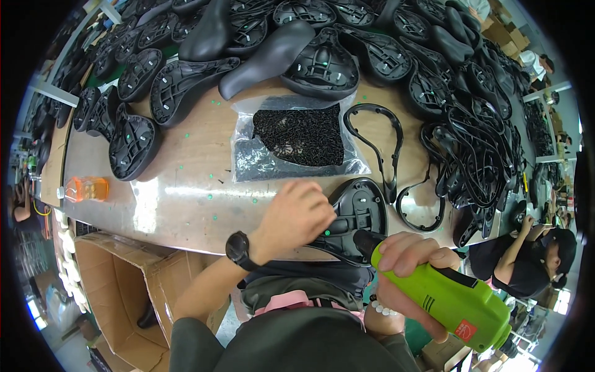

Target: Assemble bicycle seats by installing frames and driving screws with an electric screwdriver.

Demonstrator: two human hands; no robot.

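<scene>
A black bicycle saddle lies underside up at the table's near edge, its ribbed base showing. My right hand is wrapped round a green power screwdriver, whose black nose points at the saddle's near part. Beside the saddle's left side, my left hand is closed with its fingers curled; whatever they may hold is hidden. Just beyond my hands lies a clear plastic bag with a heap of small black screws on it. A black saddle-shaped rim frame rests right of the bag.
Many black saddles crowd the table's far side. Black rim frames are piled at the right. An orange bottle lies at the left, above an open cardboard box. Another person sits at the right.
</scene>
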